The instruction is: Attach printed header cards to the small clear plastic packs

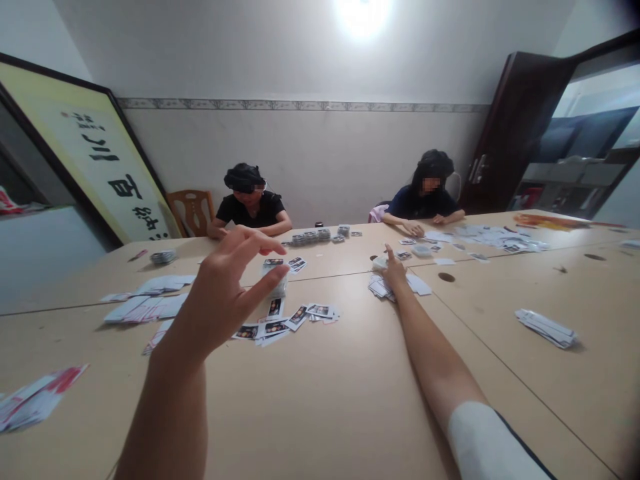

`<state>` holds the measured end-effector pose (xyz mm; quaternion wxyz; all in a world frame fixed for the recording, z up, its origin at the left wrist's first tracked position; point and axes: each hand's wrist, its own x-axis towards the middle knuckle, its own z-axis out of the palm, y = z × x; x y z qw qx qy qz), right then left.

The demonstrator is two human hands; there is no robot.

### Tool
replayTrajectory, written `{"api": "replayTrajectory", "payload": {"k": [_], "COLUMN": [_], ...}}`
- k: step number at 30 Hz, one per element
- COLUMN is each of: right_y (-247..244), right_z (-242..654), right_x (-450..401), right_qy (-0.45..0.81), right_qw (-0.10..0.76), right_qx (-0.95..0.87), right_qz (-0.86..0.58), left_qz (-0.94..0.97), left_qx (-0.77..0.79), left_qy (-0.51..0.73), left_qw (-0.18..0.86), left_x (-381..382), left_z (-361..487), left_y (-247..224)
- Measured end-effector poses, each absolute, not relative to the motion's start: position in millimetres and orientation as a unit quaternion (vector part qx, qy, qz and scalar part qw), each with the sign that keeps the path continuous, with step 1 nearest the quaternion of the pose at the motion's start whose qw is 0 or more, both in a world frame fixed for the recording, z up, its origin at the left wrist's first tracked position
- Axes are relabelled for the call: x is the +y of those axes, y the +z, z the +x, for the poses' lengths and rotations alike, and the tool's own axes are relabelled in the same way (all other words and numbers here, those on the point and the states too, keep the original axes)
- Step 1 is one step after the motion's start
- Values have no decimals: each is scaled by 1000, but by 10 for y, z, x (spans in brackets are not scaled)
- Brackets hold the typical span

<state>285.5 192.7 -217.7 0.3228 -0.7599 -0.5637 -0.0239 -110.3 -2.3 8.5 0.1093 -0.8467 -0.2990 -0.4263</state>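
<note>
My left hand (233, 290) is raised over the table, thumb and fingers curved apart with nothing visible between them. Beyond its fingertips stands a stack of clear-sleeved cards (279, 287), partly hidden by the hand. Small printed photo cards (276, 327) lie spread just in front of that stack. Farther right, my right hand (395, 272) reaches out with one finger stretched, at the side of a whitish translucent packet (380, 264). Its other fingers are partly hidden. Under and around it lies a pile of white-edged cards (381, 287).
White paper pieces (145, 308) lie to the left, red-and-white ones (37, 400) nearer. A white bundle (546, 329) is on the right. Across the table sit two people (253, 210), (425, 193), with stacked cards (313, 236) and scattered papers (500, 237) before them.
</note>
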Motion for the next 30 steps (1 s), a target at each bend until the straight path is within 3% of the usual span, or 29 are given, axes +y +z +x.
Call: {"api": "replayTrajectory", "payload": {"k": [30], "right_y": [-2293], "right_z": [2899], "right_x": [2036], "right_qy": [-104], "right_qw": [352], "right_qx": [-582], "right_qz": [-726], "left_qz": [-849], "left_qx": [-273], "left_qy": [-430], "left_qw": [138], "left_x": [-44], "left_z": [-1104], "left_y": [82]}}
